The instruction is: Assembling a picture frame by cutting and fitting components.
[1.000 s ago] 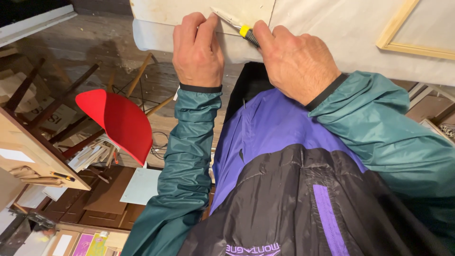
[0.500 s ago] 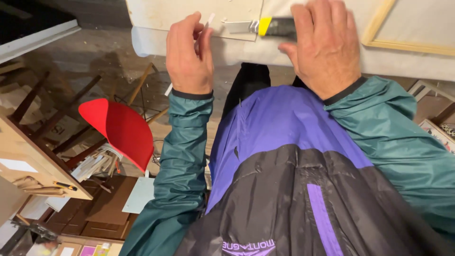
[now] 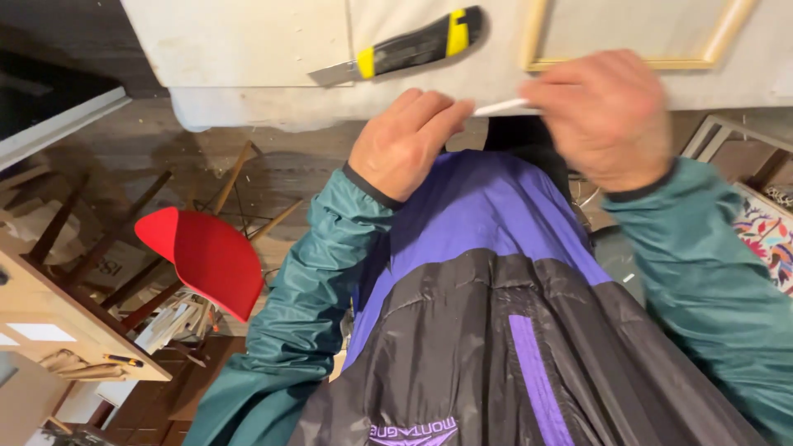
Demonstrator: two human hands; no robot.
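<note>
My left hand (image 3: 403, 142) and my right hand (image 3: 607, 116) are in front of my chest, just below the edge of the white table (image 3: 248, 49). A thin white strip (image 3: 502, 107) runs between them. My right hand, blurred, grips one end, and the fingertips of my left hand pinch the other end. A black and yellow utility knife (image 3: 409, 51) lies loose on the table above my left hand, its blade pointing left. Neither hand touches it.
A light wooden frame (image 3: 628, 63) lies on the table at the upper right. Below left stand a red chair (image 3: 206, 256) and a wooden workbench (image 3: 58, 330) with wooden slats around them. A patterned cloth (image 3: 768, 235) is at the right edge.
My right hand has let go of the utility knife, which now lies on the table. Both hands have pulled back from the tabletop and hold a white strip between them.
</note>
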